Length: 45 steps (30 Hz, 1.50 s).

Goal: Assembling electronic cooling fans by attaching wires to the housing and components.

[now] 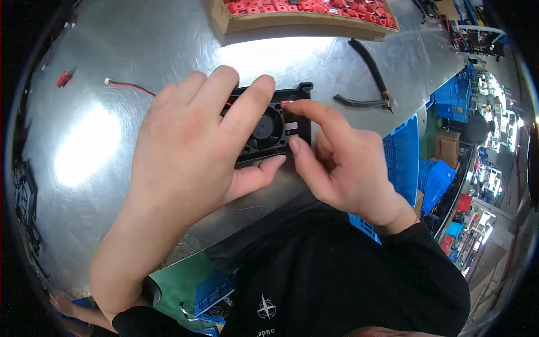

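A black plastic housing [305,106] lies at the middle of the metal table, with a small black cooling fan [264,128] seated in it. My left hand [185,135] grips the housing from the left, its fingers across the top and its thumb along the near edge. My right hand [356,165] is closed at the right end: the index fingertip presses by a small red part [287,103] and the thumb touches the near side. The curled fingers are partly hidden. A red and black wire [135,86] with a white plug runs out from beneath my left hand.
A cardboard box [309,28] of red plastic parts stands at the far side. Black-handled cutting pliers [375,73] lie at the right, and a loose red piece [64,78] at the far left. Blue crates [405,151] stand beyond the table's right edge.
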{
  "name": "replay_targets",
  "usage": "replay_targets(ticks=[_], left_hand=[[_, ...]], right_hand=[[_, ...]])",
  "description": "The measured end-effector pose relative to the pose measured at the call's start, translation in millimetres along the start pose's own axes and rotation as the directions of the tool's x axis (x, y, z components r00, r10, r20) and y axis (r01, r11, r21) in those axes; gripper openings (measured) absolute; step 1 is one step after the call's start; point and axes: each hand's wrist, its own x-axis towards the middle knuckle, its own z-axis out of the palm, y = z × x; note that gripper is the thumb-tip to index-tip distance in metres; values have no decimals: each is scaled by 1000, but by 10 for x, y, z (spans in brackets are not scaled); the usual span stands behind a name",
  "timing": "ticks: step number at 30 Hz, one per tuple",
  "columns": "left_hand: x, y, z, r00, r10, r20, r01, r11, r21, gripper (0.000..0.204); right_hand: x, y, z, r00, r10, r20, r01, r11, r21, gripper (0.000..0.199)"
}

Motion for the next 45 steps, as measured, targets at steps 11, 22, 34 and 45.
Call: replay_targets(ticks=[11,22,34,45], left_hand=[[-20,18,37,995,45,-87,-44,999,16,70],[-57,39,81,983,48,-175,-33,996,86,64],[-97,31,77,992,8,-129,-2,999,51,66],[-93,9,93,983,9,-186,0,999,46,61]], right_hand=[[-164,767,-465,975,-213,-57,217,972,86,74],[127,1174,-281,886,-148,-440,147,989,-37,81],[710,99,-249,823,-405,-398,409,-64,910,112],[793,55,140,879,-282,-385,375,-90,922,128]])
